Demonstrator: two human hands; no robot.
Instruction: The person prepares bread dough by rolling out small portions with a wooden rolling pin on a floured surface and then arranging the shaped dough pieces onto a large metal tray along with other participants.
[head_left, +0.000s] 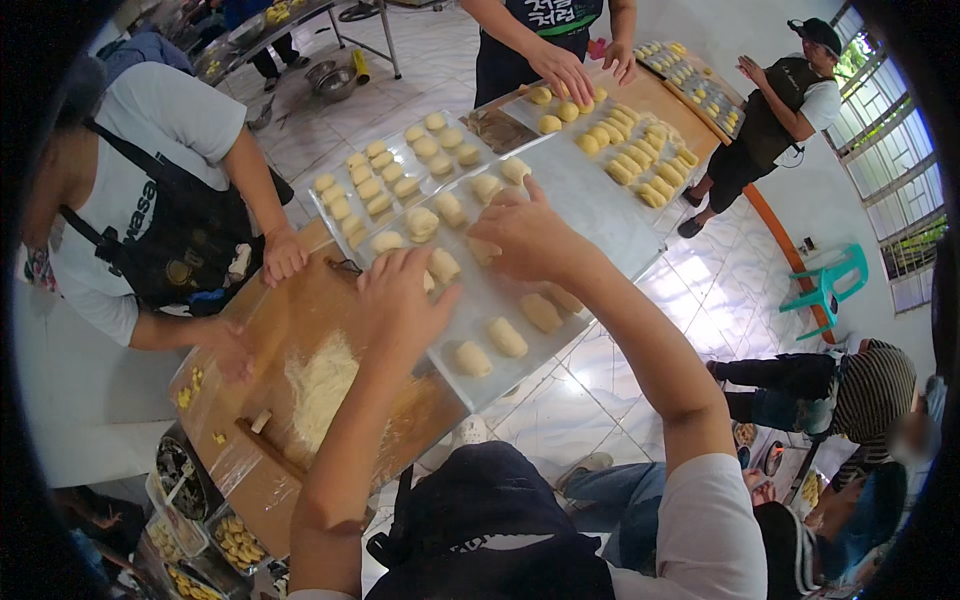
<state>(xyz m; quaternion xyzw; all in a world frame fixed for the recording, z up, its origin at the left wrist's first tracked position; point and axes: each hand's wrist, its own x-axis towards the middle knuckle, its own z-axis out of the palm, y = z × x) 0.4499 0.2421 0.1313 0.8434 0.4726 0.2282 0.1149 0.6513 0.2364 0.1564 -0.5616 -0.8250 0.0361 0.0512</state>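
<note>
A metal tray (630, 259) lined with a pale sheet lies before me, bearing rows of short, rolled dough pieces. My left hand (401, 300) is over its left side, fingers bent and thumb apart, beside a dough roll (443, 265). Its fingers partly cover other pieces there, so whether it grips one is hidden. Over the middle of the tray, my right hand (521, 232) reaches in with the index finger stretched towards a far dough piece (515, 169). Another piece (482, 251) shows right by its fingers; a grip cannot be made out. Several rolls (507, 337) lie along the near edge.
Loose flour (326, 382) and a rolling pin (270, 448) lie on the wooden table (255, 330). A co-worker's hand (285, 256) rests at left; another person's hand (562, 75) touches yellow dough. Beyond my tray stands another dough tray (409, 165). A green chair (829, 289) stands right.
</note>
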